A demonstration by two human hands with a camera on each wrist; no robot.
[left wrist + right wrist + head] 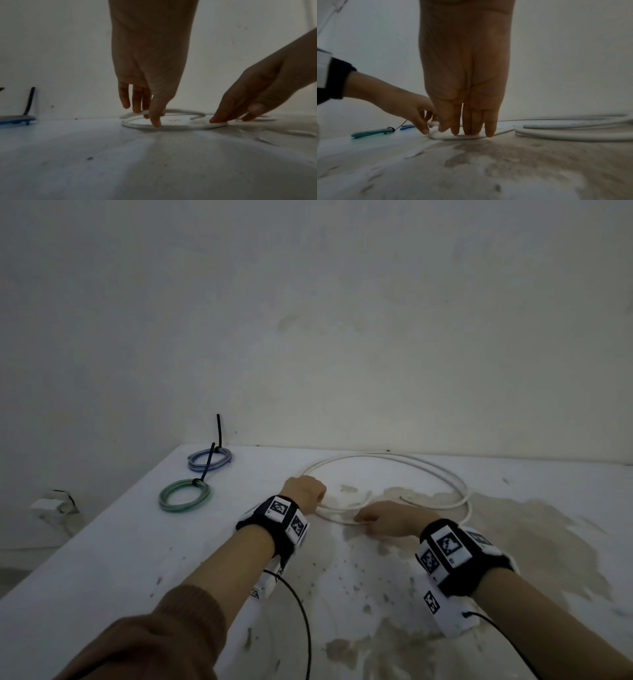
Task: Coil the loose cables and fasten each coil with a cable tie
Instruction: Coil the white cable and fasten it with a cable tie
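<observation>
From the head view, the white cable (387, 460) lay on the table (102, 559) as wide loose loops spreading ahead of me and off to the right of both hands, its longer run going sideways, right of my right hand (394, 520). My left hand (305, 491) sat at the loops' left end, my right hand just beside it on the near strand, so the slack to be gathered lay nearer my right hand. Further left of my left hand lay a green coil (184, 495) and a blue coil (209, 460), each already bound with a tie.

From the left wrist, my left hand (147, 81) pointed down, its thumb and fingers pinching a raised strand of the small inner loop (171, 126). My right hand (257, 97) came in from the right with straight fingers flat on the same loop.

From the right wrist, my right hand (467, 81) had its fingers straight and close together, tips pressing the cable (462, 137) to the table. The thicker loose turns (573, 133) stretched away to its right; I judged they must be drawn leftward toward my left hand (399, 102).
</observation>
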